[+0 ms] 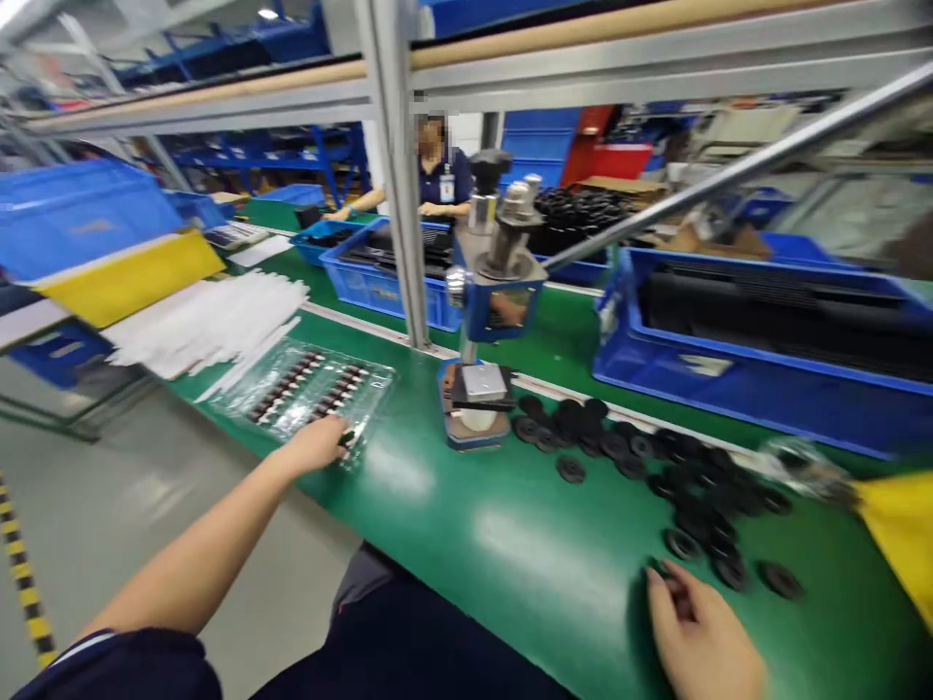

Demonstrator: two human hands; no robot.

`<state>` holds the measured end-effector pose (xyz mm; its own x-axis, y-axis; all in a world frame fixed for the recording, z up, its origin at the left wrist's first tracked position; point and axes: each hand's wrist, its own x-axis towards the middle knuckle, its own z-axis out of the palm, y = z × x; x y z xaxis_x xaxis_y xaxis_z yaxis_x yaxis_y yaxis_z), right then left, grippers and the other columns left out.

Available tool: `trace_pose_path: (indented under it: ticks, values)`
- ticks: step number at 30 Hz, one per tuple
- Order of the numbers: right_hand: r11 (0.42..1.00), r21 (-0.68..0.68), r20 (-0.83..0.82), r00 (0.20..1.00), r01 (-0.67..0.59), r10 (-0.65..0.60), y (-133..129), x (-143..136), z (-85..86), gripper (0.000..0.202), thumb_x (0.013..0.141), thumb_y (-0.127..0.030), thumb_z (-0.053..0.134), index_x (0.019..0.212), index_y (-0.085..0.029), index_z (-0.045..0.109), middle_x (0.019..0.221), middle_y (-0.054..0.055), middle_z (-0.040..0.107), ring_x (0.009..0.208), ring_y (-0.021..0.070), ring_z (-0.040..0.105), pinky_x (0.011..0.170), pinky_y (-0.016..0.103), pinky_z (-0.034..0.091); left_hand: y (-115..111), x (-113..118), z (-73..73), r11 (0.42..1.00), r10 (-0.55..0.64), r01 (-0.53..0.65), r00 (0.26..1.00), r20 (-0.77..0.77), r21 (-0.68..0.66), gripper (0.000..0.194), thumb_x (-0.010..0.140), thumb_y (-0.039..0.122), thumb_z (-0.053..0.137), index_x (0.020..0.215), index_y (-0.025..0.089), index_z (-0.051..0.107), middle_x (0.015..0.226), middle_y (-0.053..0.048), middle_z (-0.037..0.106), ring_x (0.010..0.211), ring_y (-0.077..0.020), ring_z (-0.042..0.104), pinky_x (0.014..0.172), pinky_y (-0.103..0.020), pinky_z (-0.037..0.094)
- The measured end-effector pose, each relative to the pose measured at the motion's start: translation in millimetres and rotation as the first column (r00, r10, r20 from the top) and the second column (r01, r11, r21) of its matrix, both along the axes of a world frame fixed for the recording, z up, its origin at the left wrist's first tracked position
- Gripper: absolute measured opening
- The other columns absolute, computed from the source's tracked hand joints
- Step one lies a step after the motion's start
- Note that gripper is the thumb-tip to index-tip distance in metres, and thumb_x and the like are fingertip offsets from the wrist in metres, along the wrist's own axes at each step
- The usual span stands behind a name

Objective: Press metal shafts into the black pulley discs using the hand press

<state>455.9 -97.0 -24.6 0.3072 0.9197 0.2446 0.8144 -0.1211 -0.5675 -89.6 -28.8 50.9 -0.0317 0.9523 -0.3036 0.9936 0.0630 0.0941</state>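
Note:
My left hand (317, 445) is over the near right corner of a clear plastic tray (375, 382), its fingers closed on a small dark part (347, 438). Rows of small dark-and-white parts (288, 386) lie in that tray. At the lower right, my right hand (696, 622) is closed with a black piece showing at its fingertips, beside a spread of black discs (700, 515). Between the hands stands a small press (502, 262), with a silvery block (484, 382) on its base.
White strips (219, 316) lie left of the tray. Blue bins of black parts (743, 369) stand behind the discs. A metal post (404, 194) rises beside the press. A person (444, 175) works across the green table (430, 506). Yellow sheet (900, 525) at far right.

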Motion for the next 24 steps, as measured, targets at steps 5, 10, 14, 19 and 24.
trace_pose_path:
  ticks: [5,10,14,19,24]
  values:
    - [0.999,-0.046,0.051,0.999,0.015,-0.012,3.9,-1.3,-12.5,0.053,0.083,-0.061,0.046,0.103,-0.016,0.066,0.083,0.008,0.063,0.072,0.0213,0.058,0.064,0.035,0.047,3.8,-16.0,-5.0,0.999,-0.047,0.047,0.999,0.011,-0.023,0.019,0.078,0.026,0.059,0.092,0.018,0.051,0.095,-0.009,0.064,0.087,-0.0252,0.060,0.073,-0.030,0.040]
    - [0.989,-0.096,0.073,0.990,-0.115,0.122,44.8,-28.8,-4.9,0.059,0.085,-0.063,0.043,0.109,-0.014,0.064,0.097,0.010,0.062,0.079,0.0197,0.058,0.075,0.033,0.049,-2.0,-18.8,-9.0,0.997,-0.066,0.067,0.997,0.029,-0.024,0.019,0.080,0.034,0.053,0.093,0.020,0.047,0.082,-0.006,0.062,0.076,-0.0245,0.059,0.064,-0.028,0.035]
    - [0.982,-0.130,0.126,0.980,-0.139,0.155,87.1,-52.0,-0.4,0.061,0.083,-0.062,0.051,0.119,-0.013,0.061,0.109,0.013,0.058,0.096,0.0251,0.057,0.086,0.037,0.047,-2.6,-21.0,-11.1,0.997,-0.071,0.070,0.990,0.118,0.008,0.014,0.079,0.033,0.053,0.082,0.020,0.046,0.071,-0.001,0.057,0.069,-0.0204,0.056,0.062,-0.027,0.032]
    - [0.968,-0.183,0.169,0.964,-0.173,0.205,118.3,-70.1,7.9,0.046,0.082,-0.049,0.056,0.113,-0.016,0.065,0.105,0.014,0.058,0.100,0.0282,0.056,0.088,0.039,0.045,-3.8,-24.6,-8.9,0.999,0.011,-0.022,0.933,0.359,0.027,0.016,0.077,0.034,0.056,0.084,0.020,0.054,0.063,0.004,0.052,0.063,-0.0162,0.050,0.060,-0.024,0.032]
    - [0.930,-0.209,0.086,0.942,-0.301,0.324,120.5,-62.1,7.9,0.037,0.063,-0.050,0.069,0.079,-0.016,0.065,0.082,0.014,0.063,0.084,0.0306,0.060,0.074,0.041,0.048,-5.9,-8.5,0.0,0.931,0.129,-0.323,0.730,0.672,0.171,0.033,0.072,0.040,0.064,0.095,0.017,0.059,0.072,0.002,0.056,0.064,-0.0134,0.048,0.061,-0.024,0.034]
